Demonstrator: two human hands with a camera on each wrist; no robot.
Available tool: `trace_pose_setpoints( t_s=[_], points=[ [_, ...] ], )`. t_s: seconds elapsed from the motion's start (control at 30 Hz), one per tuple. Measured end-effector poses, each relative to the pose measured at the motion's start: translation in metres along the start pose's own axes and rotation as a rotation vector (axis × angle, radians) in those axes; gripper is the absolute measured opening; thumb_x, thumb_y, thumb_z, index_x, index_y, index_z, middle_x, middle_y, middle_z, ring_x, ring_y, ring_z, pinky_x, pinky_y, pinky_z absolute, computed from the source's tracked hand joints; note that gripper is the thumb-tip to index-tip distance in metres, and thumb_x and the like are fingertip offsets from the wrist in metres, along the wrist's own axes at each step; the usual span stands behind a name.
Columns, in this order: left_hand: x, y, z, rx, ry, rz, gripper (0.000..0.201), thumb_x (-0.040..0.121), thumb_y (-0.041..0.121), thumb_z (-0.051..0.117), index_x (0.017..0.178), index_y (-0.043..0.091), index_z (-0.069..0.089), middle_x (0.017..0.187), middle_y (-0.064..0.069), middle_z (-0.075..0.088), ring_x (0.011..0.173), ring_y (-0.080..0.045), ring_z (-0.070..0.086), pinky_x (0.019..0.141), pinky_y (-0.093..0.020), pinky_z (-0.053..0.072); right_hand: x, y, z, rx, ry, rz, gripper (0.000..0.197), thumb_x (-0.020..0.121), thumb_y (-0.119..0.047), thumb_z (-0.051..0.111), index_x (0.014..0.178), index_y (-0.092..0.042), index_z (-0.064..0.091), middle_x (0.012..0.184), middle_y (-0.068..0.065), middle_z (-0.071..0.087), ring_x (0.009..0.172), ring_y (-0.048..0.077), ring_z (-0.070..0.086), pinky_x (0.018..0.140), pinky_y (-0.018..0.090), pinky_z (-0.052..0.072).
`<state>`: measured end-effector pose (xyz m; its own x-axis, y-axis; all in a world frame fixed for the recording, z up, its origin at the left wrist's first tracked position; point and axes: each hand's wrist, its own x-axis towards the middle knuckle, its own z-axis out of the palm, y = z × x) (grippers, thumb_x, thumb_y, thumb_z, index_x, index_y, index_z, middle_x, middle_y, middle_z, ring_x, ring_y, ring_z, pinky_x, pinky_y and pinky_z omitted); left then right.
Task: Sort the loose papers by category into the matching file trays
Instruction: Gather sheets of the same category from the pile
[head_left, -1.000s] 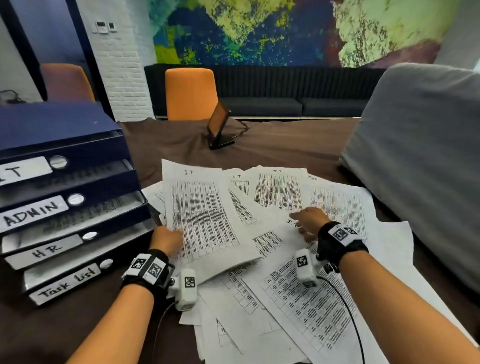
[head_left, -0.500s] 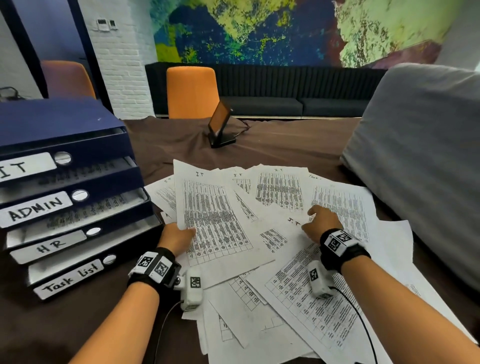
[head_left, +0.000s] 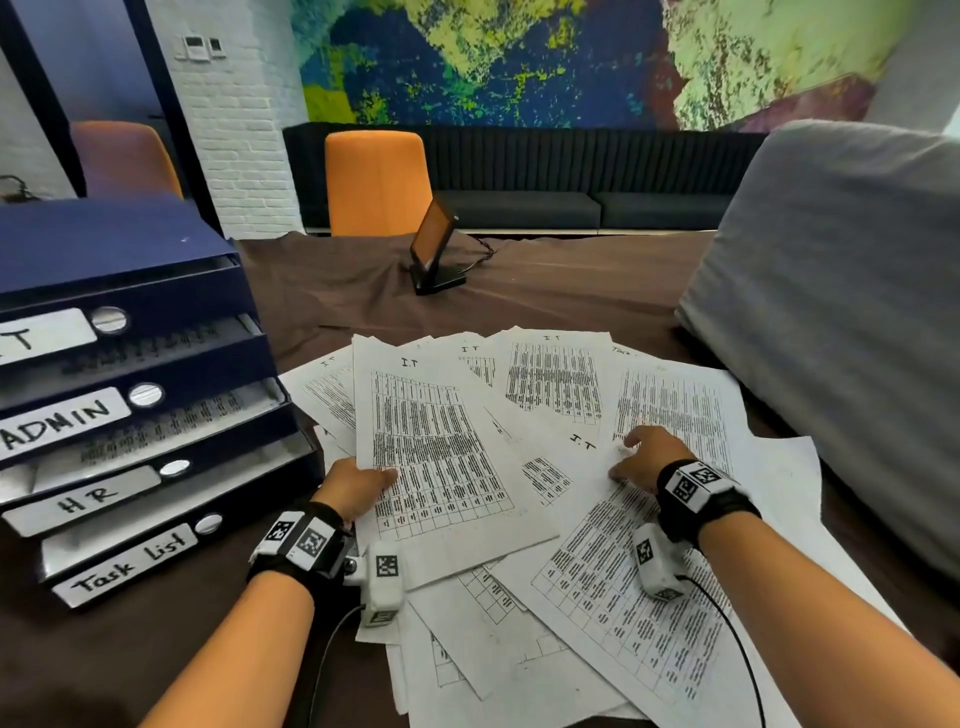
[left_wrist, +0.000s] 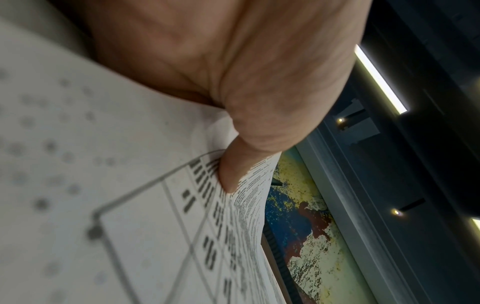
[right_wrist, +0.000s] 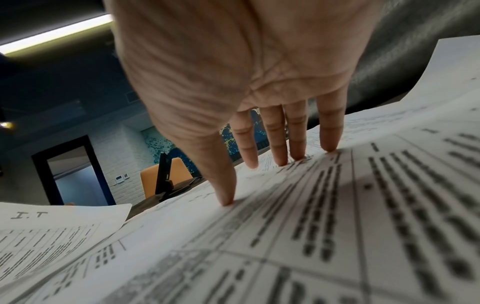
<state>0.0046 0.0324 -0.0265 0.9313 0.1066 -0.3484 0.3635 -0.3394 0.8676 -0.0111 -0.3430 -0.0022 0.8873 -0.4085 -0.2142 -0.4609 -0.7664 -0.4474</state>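
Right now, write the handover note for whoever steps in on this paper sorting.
Left hand: pinches an I.T sheet at its left edge, thumb on top.
Right hand: open, fingertips pressing the paper pile.
Trays: stacked at left, labelled IT, ADMIN, HR, Task list; some already hold sheets.
Done: part of the sorting, by the filled trays.
Left: file the held sheet in the IT tray, then sort the spread pile.

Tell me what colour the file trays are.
Dark blue file trays with white handwritten labels, clearest in the head view.
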Motion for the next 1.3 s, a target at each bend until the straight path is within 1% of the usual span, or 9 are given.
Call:
trace_pose_setpoints(
  t_s=[0.37,0.47,0.57,0.73,0.87,0.97,1.07,1.17,1.3],
  points=[
    [-0.006,0.007,-0.005,-0.108,-0.017,-0.01,0.032,0.096,0.012,0.064,0.126,-0.001,0.06,0.117,-0.014,0.069,0.108,-0.033,0.066,0.101,-0.044,0.051,0.014,0.021,-0.01,0.154,0.083,0.037,0.05,0.079,-0.03,0.082,0.12,-0.008,0.063,0.122,0.013,0.064,0.105,0.029,0.059,0.088,0.031,0.046],
    [-0.003,0.02,-0.014,-0.152,0.071,0.08,0.024,0.099,0.015,0.06,0.122,0.01,0.062,0.116,-0.011,0.067,0.108,-0.031,0.063,0.098,-0.038,0.048,0.018,0.021,-0.013,0.17,0.078,0.048,0.052,0.077,-0.031,0.083,0.12,-0.01,0.063,0.121,0.012,0.064,0.108,0.032,0.061,0.089,0.033,0.048],
    [0.003,0.035,-0.03,-0.291,0.203,0.153,0.018,0.096,0.023,0.063,0.115,0.022,0.064,0.115,-0.009,0.07,0.105,-0.031,0.066,0.101,-0.049,0.05,0.017,0.016,-0.013,0.171,0.077,0.021,0.051,0.079,-0.032,0.081,0.121,-0.01,0.063,0.12,0.012,0.065,0.109,0.032,0.062,0.091,0.034,0.048],
    [-0.002,0.051,-0.052,-0.53,0.431,0.169,0.036,0.099,0.023,0.06,0.129,0.005,0.055,0.119,-0.012,0.064,0.107,-0.029,0.061,0.102,-0.042,0.048,0.012,0.002,-0.008,0.206,0.095,-0.055,0.039,0.084,-0.03,0.075,0.118,-0.014,0.064,0.117,0.01,0.066,0.089,0.026,0.064,0.078,0.031,0.051],
    [-0.014,0.059,-0.064,-0.619,0.516,0.245,0.024,0.102,0.018,0.055,0.081,0.006,0.051,0.082,-0.005,0.049,0.071,-0.017,0.046,0.064,-0.021,0.042,0.006,-0.01,-0.002,0.238,0.087,-0.11,0.036,0.086,-0.031,0.074,0.117,-0.015,0.065,0.122,0.01,0.065,0.103,0.028,0.064,0.091,0.037,0.053],
    [-0.011,0.058,-0.073,-0.745,0.525,0.276,0.015,0.093,0.016,0.057,0.078,0.016,0.055,0.079,-0.003,0.054,0.073,-0.021,0.05,0.067,-0.031,0.044,0.002,-0.022,0.001,0.206,0.086,-0.169,0.036,0.088,-0.032,0.071,0.119,-0.015,0.065,0.125,0.009,0.064,0.109,0.026,0.061,0.086,0.028,0.046],
    [-0.016,0.051,-0.066,-0.844,0.336,0.294,0.015,0.089,0.016,0.043,0.075,0.019,0.048,0.063,0.001,0.047,0.059,-0.02,0.05,0.054,-0.022,0.042,-0.002,-0.037,0.003,0.181,0.072,-0.201,0.036,0.089,-0.033,0.07,0.12,-0.015,0.064,0.125,0.008,0.064,0.111,0.025,0.06,0.084,0.025,0.039],
    [-0.018,0.041,-0.058,-0.761,0.301,0.304,0.01,0.081,0.019,0.045,0.075,0.017,0.052,0.058,0.0,0.05,0.057,-0.021,0.049,0.058,-0.026,0.043,-0.005,-0.048,0.005,0.192,0.054,-0.218,0.036,0.087,-0.033,0.072,0.119,-0.016,0.065,0.124,0.008,0.064,0.111,0.026,0.061,0.086,0.026,0.041],
    [-0.019,0.036,-0.06,-0.781,0.447,0.176,0.012,0.084,0.005,0.055,0.077,0.007,0.064,0.092,-0.014,0.067,0.09,-0.027,0.063,0.081,-0.039,0.051,-0.003,-0.057,0.01,0.213,0.057,-0.178,0.029,0.085,-0.035,0.073,0.109,-0.019,0.065,0.111,0.005,0.069,0.101,0.025,0.064,0.086,0.031,0.049]
  ],
)
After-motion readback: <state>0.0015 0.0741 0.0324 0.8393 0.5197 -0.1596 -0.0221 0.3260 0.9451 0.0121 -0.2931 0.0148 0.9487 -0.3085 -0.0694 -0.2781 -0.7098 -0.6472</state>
